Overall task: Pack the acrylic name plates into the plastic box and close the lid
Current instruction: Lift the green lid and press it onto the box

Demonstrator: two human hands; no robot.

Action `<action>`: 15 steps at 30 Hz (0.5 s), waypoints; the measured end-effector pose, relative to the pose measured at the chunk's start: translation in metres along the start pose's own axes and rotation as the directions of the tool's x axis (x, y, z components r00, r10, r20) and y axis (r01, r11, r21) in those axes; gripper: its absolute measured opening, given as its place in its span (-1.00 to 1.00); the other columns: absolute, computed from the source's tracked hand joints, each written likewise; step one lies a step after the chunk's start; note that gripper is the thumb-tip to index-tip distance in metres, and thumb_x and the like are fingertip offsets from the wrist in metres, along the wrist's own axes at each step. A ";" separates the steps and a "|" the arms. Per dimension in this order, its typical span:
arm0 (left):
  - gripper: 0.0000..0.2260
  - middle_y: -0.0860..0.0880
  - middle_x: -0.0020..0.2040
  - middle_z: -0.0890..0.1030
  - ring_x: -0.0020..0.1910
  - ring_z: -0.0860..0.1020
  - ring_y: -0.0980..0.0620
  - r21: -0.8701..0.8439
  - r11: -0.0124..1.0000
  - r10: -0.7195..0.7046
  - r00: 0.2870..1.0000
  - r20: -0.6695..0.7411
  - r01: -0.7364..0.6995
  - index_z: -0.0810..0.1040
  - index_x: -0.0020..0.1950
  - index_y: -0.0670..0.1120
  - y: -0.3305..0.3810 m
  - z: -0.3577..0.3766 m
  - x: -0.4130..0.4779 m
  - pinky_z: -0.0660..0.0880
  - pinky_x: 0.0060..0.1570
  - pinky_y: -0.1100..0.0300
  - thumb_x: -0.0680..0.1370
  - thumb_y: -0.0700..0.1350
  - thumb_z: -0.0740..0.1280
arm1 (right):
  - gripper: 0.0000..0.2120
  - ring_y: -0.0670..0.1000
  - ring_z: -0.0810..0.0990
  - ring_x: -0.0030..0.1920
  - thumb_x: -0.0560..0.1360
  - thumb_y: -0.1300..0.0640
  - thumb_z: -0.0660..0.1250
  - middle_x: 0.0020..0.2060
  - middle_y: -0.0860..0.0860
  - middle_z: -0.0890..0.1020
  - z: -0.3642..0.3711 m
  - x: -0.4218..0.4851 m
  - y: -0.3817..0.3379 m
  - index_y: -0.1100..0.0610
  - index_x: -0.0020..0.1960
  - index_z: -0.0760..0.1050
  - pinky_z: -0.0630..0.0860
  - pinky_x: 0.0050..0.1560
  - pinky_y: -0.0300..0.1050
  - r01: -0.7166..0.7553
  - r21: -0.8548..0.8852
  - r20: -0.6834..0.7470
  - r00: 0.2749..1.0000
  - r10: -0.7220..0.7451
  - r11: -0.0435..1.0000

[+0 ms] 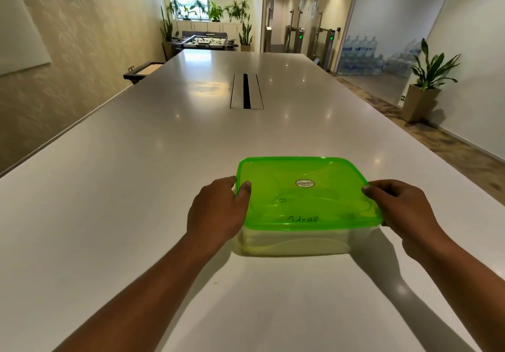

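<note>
Plastic box (295,239) on table (136,187), near end, closer to right edge; green lid (306,190) seated on top. Left grip (218,212) curled round box's left side, thumb on lid rim. Right grip (404,209) clasps right side likewise.

One plastic box (295,242) on one tabletop (136,187), with one green lid (306,196) bearing one oval sticker (305,183). Two hands: one left hand (218,212), one right hand (404,209). The name plates inside are too blurred to count. One cable slot (246,91), one foosball table (209,41), one potted plant (426,78) by the right wall. The stacked water bottles (360,51) are too many to count.
</note>
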State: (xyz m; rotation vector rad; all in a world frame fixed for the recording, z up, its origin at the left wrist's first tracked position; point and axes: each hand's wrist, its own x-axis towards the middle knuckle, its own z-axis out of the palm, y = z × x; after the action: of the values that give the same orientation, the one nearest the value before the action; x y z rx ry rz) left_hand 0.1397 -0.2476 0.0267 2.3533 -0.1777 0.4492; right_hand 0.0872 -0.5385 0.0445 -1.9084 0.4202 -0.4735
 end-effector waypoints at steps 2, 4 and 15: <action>-0.54 -0.13 -0.04 0.67 0.00 0.61 -0.15 -0.002 1.000 -0.030 0.999 0.009 0.030 0.52 0.30 0.00 -0.002 0.002 0.004 0.48 -0.07 0.05 0.54 0.22 0.17 | -0.97 0.07 0.55 -0.27 0.44 0.14 0.43 -0.23 0.14 0.64 0.000 0.003 -0.001 0.09 -0.14 0.63 0.45 -0.22 -0.07 -0.012 -0.011 0.009 1.000 0.012 1.000; -0.49 -0.12 0.04 0.66 0.07 0.59 -0.13 -0.009 0.996 -0.084 0.996 0.041 0.084 0.49 0.32 -0.02 -0.002 0.002 0.010 0.50 0.03 0.02 0.52 0.27 0.18 | -0.95 0.12 0.59 -0.20 0.45 0.11 0.43 -0.20 0.15 0.66 0.001 0.007 -0.002 0.09 -0.16 0.63 0.51 -0.14 0.04 -0.038 -0.027 0.027 0.999 0.039 0.999; -0.60 -0.08 -0.39 0.40 -0.42 0.39 -0.07 -0.295 0.866 -0.302 0.892 0.336 0.404 0.43 -0.26 -0.13 0.010 0.012 0.062 0.31 -0.43 0.19 0.55 0.19 0.25 | -0.50 0.17 0.55 -0.13 0.50 -0.16 0.31 -0.02 0.21 0.55 0.024 0.063 -0.028 0.27 0.15 0.44 0.47 -0.13 -0.01 -0.313 -0.093 0.209 0.922 0.326 0.945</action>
State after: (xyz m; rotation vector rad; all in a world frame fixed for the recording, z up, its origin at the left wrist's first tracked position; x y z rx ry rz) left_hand 0.1979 -0.2633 0.0481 2.0134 0.0480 -0.0980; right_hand 0.1556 -0.5407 0.0705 -1.8766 0.5900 -0.0312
